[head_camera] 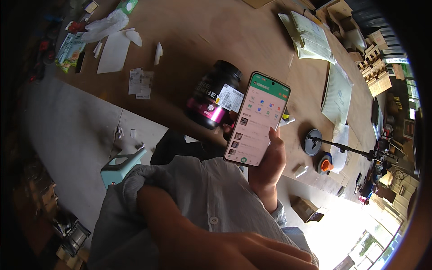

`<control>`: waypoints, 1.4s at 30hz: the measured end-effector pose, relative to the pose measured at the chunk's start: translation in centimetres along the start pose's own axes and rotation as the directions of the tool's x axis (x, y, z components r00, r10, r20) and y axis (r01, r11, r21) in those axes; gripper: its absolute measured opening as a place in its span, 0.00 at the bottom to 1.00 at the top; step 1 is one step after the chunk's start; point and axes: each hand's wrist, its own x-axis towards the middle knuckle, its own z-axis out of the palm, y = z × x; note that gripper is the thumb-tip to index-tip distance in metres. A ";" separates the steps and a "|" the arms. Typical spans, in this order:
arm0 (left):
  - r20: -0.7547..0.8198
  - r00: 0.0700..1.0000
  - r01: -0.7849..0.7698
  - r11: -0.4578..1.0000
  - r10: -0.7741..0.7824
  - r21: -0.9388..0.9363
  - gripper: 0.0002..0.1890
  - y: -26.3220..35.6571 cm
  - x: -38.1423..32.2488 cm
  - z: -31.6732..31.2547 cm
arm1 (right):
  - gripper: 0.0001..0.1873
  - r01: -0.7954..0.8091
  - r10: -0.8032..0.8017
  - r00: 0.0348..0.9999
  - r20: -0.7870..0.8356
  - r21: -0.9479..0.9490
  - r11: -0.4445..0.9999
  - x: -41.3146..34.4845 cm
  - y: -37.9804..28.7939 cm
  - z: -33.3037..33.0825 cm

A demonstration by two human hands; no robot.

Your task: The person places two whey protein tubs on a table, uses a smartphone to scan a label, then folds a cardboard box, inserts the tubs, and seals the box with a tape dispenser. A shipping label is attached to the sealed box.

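Note:
My right hand holds a smartphone upright, its lit screen facing me with a green bar at the top; the thumb lies along the right edge and fingertips show at the left. Just behind and left of the phone, a black protein powder tub with a pink band and a white label stands on the brown table. My left hand reaches across my chest at the bottom edge, back of the hand up and fingers stretched out. Its palm is hidden and nothing shows in it.
Printed labels, white paper, a clear plastic bag and snack packets lie left. Padded mailers, a round-based stand and an orange cup-like item are right. A teal plastic stool and a cardboard box are below.

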 end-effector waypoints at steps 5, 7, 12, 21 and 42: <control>-0.037 0.996 0.069 0.978 -0.077 -0.197 0.19 -0.5 -0.8 0.5 | 0.29 0.008 -0.007 1.000 0.010 -0.026 1.000 0.0 0.3 -0.1; -0.009 0.999 0.044 0.973 -0.047 -0.225 0.17 -0.9 -0.8 0.2 | 0.29 0.016 -0.015 0.999 0.040 -0.019 1.000 0.0 0.4 0.0; -0.058 0.982 -0.188 0.974 0.182 -0.129 0.10 -1.9 -0.2 0.1 | 0.27 0.032 -0.029 0.998 0.047 -0.051 0.998 0.1 0.7 -0.2; -0.103 0.937 -0.302 0.922 0.334 0.242 0.09 -1.0 0.3 0.2 | 0.26 0.021 -0.027 0.999 -0.041 -0.142 0.990 -0.2 0.7 0.4; -0.025 0.968 -0.071 0.367 0.252 0.927 0.12 7.0 -2.3 -12.8 | 0.35 -0.032 0.030 0.999 -0.035 -0.048 0.998 0.1 0.1 1.3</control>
